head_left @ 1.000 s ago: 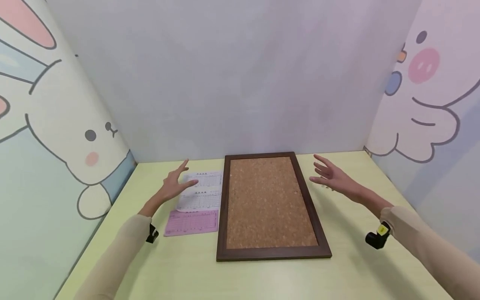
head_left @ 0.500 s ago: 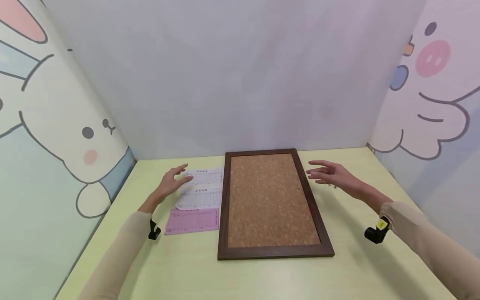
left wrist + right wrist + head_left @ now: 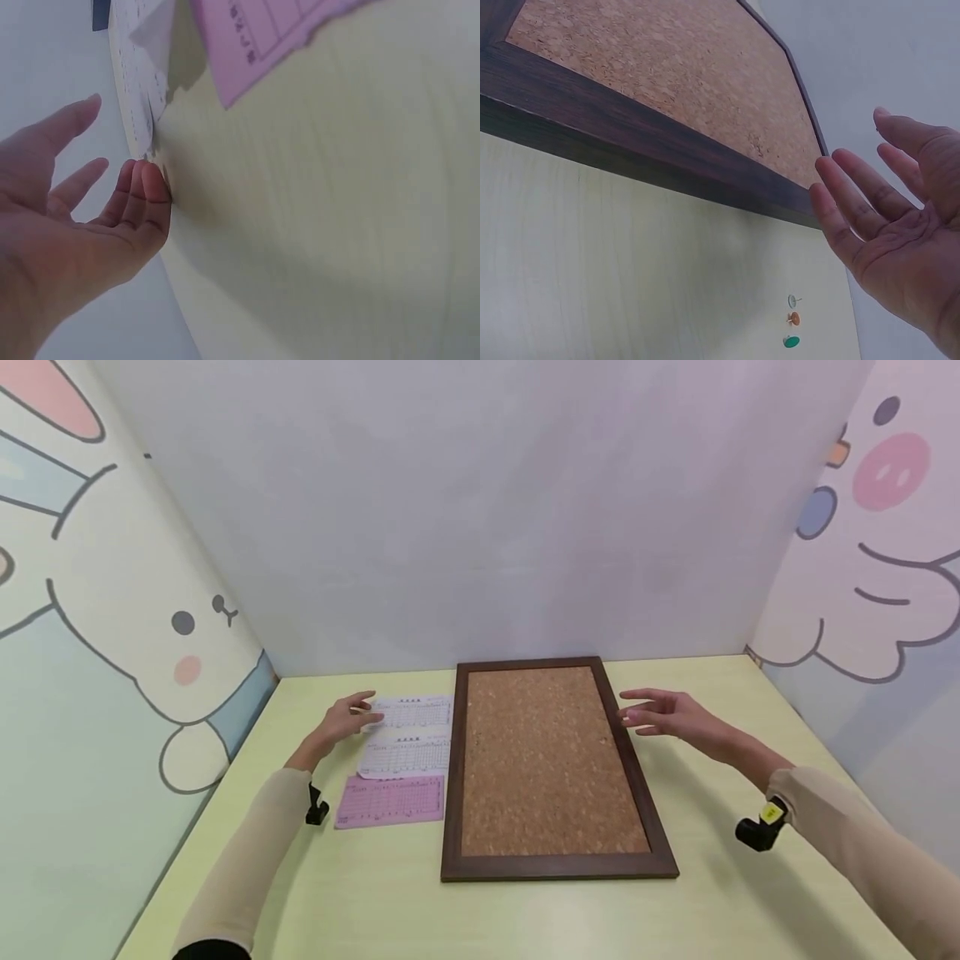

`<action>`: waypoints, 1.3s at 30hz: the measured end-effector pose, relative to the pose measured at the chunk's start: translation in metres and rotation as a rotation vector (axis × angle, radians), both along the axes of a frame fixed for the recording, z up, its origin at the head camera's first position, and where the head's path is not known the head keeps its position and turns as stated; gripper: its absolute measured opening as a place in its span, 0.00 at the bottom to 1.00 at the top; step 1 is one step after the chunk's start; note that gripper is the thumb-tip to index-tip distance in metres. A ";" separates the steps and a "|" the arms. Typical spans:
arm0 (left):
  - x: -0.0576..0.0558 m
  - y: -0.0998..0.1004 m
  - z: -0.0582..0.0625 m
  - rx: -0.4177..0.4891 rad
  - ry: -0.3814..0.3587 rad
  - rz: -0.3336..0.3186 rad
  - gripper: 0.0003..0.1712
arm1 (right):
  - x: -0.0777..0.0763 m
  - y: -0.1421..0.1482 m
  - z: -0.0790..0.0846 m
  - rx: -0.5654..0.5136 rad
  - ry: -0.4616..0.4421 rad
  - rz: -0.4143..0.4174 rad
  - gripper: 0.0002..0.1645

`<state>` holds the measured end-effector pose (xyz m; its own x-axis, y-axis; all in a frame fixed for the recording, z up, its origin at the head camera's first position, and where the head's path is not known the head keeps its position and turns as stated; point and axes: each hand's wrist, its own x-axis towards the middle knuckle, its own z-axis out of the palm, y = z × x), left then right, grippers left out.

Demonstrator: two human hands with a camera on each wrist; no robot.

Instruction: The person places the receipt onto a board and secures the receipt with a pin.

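My left hand point(image 3: 339, 724) is at the left edge of the upper white printed sheet point(image 3: 412, 713), fingers loosely bent and thumb apart. In the left wrist view its fingertips are close to the sheet's edge; whether they touch it I cannot tell. A second white sheet point(image 3: 405, 756) and a pink printed sheet point(image 3: 392, 800) lie nearer. My right hand point(image 3: 678, 717) hovers beside the right side of a dark-framed corkboard point(image 3: 551, 760), fingers extended, holding nothing. Below it in the right wrist view are a clear thumbtack point(image 3: 792, 301), an orange thumbtack point(image 3: 794, 319) and a green thumbtack point(image 3: 791, 341).
The corkboard lies flat in the middle of a pale yellow table point(image 3: 525, 922), just right of the sheets. A plain back wall point(image 3: 480, 527) and side walls with cartoon animals close in the table. Black cameras are strapped at both wrists.
My left hand's thumb and fingers have come closer together as it lowers toward the white sheet. My right hand has shifted slightly toward the corkboard's frame. The head view has shifted a little.
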<state>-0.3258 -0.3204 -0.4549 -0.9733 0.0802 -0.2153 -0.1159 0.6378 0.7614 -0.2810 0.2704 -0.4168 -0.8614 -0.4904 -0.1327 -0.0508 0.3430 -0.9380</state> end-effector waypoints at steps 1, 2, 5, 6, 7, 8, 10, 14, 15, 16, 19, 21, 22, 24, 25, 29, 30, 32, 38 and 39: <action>-0.001 0.000 -0.001 -0.005 -0.008 0.002 0.43 | 0.000 0.000 -0.001 0.000 -0.002 0.003 0.36; -0.002 0.000 -0.001 -0.010 -0.016 0.005 0.43 | 0.001 -0.001 -0.002 0.003 -0.002 0.009 0.37; -0.004 -0.001 -0.003 -0.034 -0.023 0.005 0.44 | 0.001 -0.002 -0.005 -0.004 -0.007 0.027 0.37; -0.005 -0.002 -0.003 -0.043 -0.024 0.007 0.44 | 0.001 -0.003 -0.005 -0.006 -0.010 0.031 0.37; -0.005 -0.002 -0.003 -0.051 -0.024 0.006 0.44 | 0.001 -0.003 -0.006 -0.006 -0.013 0.032 0.37; -0.006 -0.002 -0.004 -0.058 -0.026 0.006 0.44 | 0.001 -0.003 -0.007 -0.006 -0.014 0.035 0.37; -0.008 -0.003 -0.005 -0.063 -0.038 0.005 0.44 | 0.002 -0.003 -0.008 -0.002 -0.023 0.026 0.37; -0.011 -0.004 -0.006 -0.051 -0.074 0.011 0.44 | 0.000 -0.003 -0.010 -0.008 -0.044 0.012 0.37; -0.012 -0.004 -0.006 -0.045 -0.084 0.015 0.45 | 0.000 -0.003 -0.011 -0.013 -0.052 0.005 0.37; -0.012 -0.004 -0.005 -0.037 -0.093 0.022 0.45 | -0.001 -0.004 -0.012 -0.018 -0.059 0.002 0.38; -0.013 -0.005 -0.004 -0.024 -0.111 0.035 0.45 | -0.003 -0.005 -0.015 -0.021 -0.070 -0.006 0.38; -0.014 -0.006 -0.004 -0.017 -0.121 0.039 0.45 | -0.003 -0.007 -0.017 -0.012 -0.076 -0.020 0.38; -0.015 -0.006 -0.004 -0.013 -0.127 0.039 0.46 | -0.004 -0.007 -0.018 -0.007 -0.080 -0.026 0.38; -0.016 -0.007 -0.004 -0.011 -0.133 0.040 0.46 | -0.004 -0.007 -0.020 0.000 -0.087 -0.034 0.38; -0.016 -0.007 -0.005 -0.005 -0.136 0.041 0.46 | -0.004 -0.008 -0.021 0.002 -0.090 -0.038 0.38; -0.019 -0.006 -0.007 -0.009 -0.137 0.038 0.47 | -0.003 -0.008 -0.027 0.000 -0.105 -0.064 0.39; -0.019 -0.006 -0.007 -0.014 -0.136 0.038 0.47 | -0.003 -0.009 -0.028 -0.001 -0.105 -0.070 0.40; -0.019 -0.006 -0.008 -0.023 -0.135 0.039 0.48 | -0.004 -0.009 -0.031 -0.001 -0.102 -0.086 0.40; -0.017 -0.005 -0.010 -0.034 -0.119 0.051 0.48 | -0.005 -0.009 -0.034 0.002 -0.075 -0.087 0.40; -0.017 -0.004 -0.011 -0.036 -0.116 0.053 0.48 | -0.005 -0.009 -0.035 0.005 -0.069 -0.085 0.39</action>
